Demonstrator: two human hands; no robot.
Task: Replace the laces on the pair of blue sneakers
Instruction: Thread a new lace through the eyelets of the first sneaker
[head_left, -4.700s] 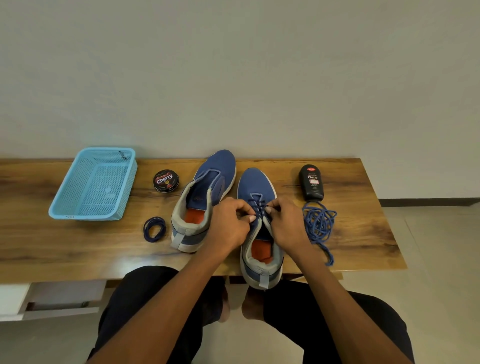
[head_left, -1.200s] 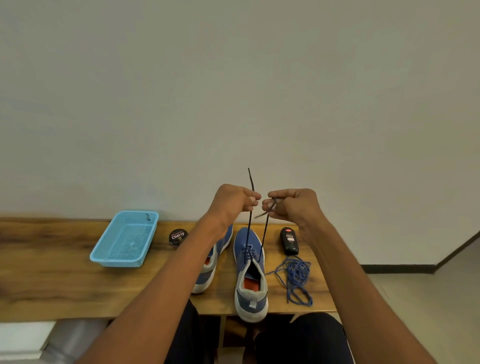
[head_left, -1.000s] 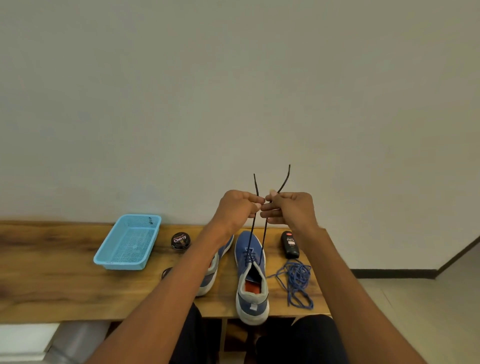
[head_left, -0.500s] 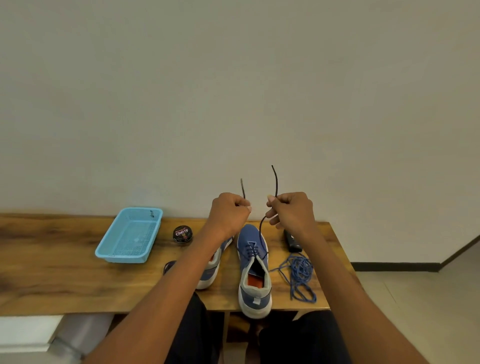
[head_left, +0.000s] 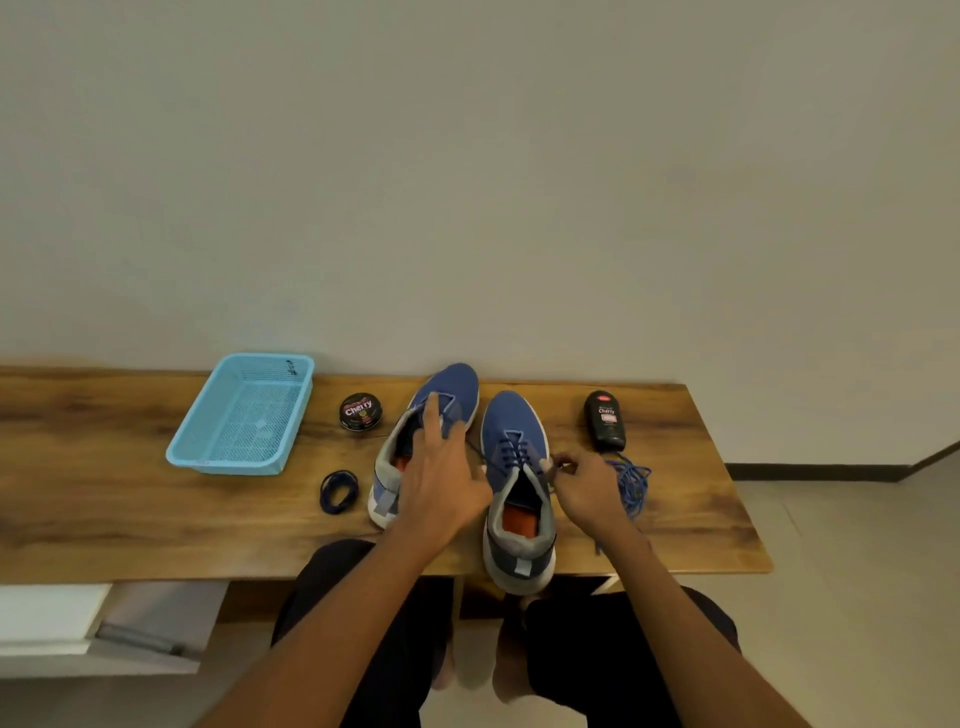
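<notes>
- While your left hand (head_left: 439, 470) lies with spread, straight fingers over the left sneaker (head_left: 423, 441), it holds nothing; the fingertips reach toward that shoe's tongue.
- Your right hand (head_left: 587, 486) pinches the dark lace (head_left: 511, 449) at the right edge of the right sneaker (head_left: 517, 499), fingers curled narrow around the lace end near the top eyelets.
- Both sneakers stand side by side on the wooden worktop (head_left: 104, 499), toes toward the far wall; the right one's heel overhangs the near edge.
- A loose blue lace (head_left: 634, 486) lies in a heap just right of your right hand.
- A small coiled dark lace (head_left: 338, 492) sits left of the left sneaker.
- Farther back: a light blue basket (head_left: 244, 413) at left, a polish tin (head_left: 360, 411), and a black bottle (head_left: 605, 421) at right.
</notes>
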